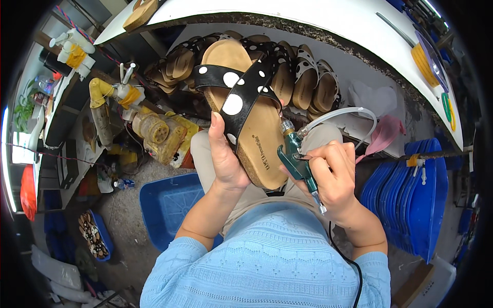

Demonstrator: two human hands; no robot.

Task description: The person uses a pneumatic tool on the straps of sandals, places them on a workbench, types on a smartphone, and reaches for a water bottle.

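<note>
My left hand grips a sandal by its side, the thumb up along the edge and the footbed facing up. The sandal has a tan insole, a cork-coloured edge and crossed black straps with white dots. In my right hand is a small dark green spray gun with a silver nozzle, its fingers wrapped round the body. The nozzle points up beside the right edge of the straps; whether it touches cannot be seen. A clear hose loops from the gun to the right.
Rows of dotted sandals stand on a shelf under the white worktop. A blue bin is at lower left, and stacked blue crates are at right. A dirty yellow machine stands left of my knees. A pink cloth hangs at right.
</note>
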